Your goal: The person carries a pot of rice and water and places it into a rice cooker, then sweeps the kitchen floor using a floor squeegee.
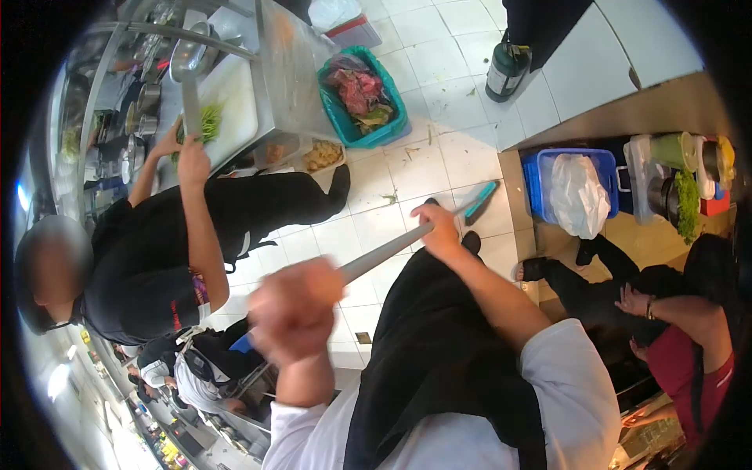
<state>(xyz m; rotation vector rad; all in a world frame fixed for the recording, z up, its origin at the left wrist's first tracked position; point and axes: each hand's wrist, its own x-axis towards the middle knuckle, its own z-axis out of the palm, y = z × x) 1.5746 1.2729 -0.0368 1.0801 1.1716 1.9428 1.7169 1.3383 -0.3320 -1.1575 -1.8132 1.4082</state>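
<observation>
Sole view from wearer's head, facing down and forward over apron (439, 345) to tiled floor (368, 227); left hand (296, 305) near lens, worktop (264, 117) farther

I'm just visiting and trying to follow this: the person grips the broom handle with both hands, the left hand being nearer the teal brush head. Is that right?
Not quite: the right hand is nearer the teal brush head. The head view shows it. Both hands do grip the broom handle, the left hand farther up.
</observation>
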